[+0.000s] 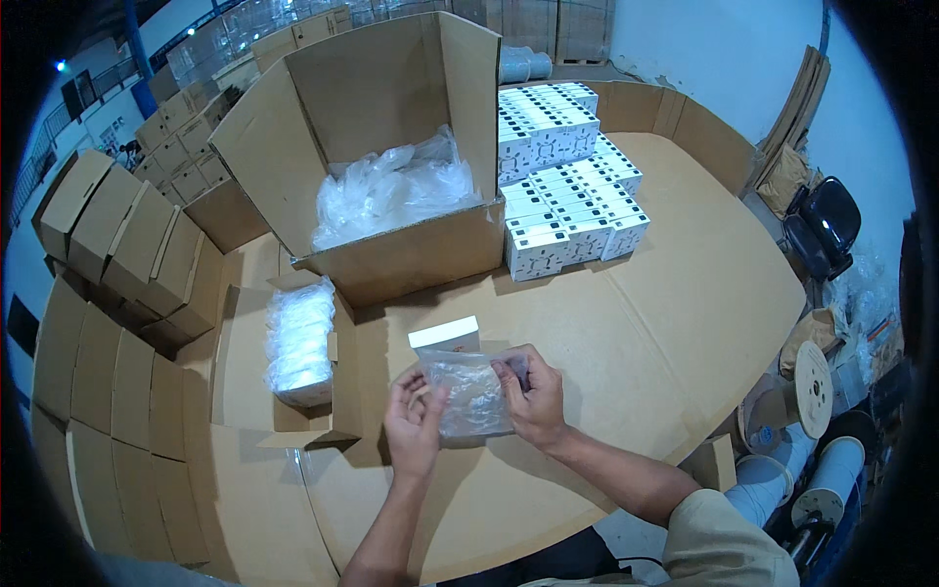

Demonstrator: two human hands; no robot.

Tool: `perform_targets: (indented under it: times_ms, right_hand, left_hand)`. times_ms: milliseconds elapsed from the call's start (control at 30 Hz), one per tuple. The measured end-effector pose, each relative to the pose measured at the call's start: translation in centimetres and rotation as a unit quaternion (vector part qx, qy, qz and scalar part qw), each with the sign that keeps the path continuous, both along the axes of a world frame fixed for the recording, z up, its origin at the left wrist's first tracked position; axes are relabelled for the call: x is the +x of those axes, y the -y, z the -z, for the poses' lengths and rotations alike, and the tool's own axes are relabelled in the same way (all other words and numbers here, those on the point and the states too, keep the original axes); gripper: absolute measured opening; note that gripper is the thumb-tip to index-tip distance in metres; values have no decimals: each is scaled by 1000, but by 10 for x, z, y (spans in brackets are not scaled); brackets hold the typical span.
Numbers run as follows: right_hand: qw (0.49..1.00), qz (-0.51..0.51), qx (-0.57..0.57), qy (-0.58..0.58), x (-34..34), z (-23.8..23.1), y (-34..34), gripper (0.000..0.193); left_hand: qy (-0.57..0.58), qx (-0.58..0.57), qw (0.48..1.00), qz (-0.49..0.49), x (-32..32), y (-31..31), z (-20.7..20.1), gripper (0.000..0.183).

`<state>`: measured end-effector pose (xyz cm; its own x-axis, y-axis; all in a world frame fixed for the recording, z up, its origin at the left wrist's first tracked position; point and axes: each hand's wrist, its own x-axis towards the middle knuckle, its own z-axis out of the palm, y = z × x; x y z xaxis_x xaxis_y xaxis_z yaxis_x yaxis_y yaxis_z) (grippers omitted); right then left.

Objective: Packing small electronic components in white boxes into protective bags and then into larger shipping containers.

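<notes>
A clear plastic bag hangs between my two hands above the cardboard-covered table. My right hand pinches its right edge between thumb and fingers. On the other side, my left hand has its fingers curled in at the bag's left edge. Just beyond the bag is a small white box, its lower part hidden by the bag. To the left, an open carton holds a row of white boxes wrapped in clear plastic.
Behind stands a large open carton full of loose clear bags. Stacked white printed boxes sit to its right. Brown cartons line the left side. Beyond the table's right edge are spools and a black chair.
</notes>
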<state>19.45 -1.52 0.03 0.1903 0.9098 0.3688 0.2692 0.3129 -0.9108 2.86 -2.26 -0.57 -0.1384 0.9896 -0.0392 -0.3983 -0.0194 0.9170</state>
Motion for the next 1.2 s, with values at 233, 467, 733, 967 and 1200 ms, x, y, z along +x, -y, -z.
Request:
perform_targets:
  times_ms: [233, 467, 733, 967, 1200]
  right_hand:
    - [998, 57, 18, 2, 13, -1, -10, 15]
    - [997, 73, 30, -23, 10, -2, -11, 15]
    - [993, 86, 32, -79, 16, 11, -15, 17]
    - [997, 51, 61, -18, 11, 6, -5, 12]
    - [992, 19, 114, 51, 7, 9, -2, 12]
  left_hand:
    - [-76, -50, 991, 96, -7, 7, -5, 25]
    - [-176, 5, 983, 53, -11, 7, -11, 19]
    - [-478, 347, 806, -24, -23, 12, -33, 15]
    - [-248, 96, 963, -48, -20, 8, -17, 10]
    - [-257, 55, 965, 18, -9, 7, -17, 17]
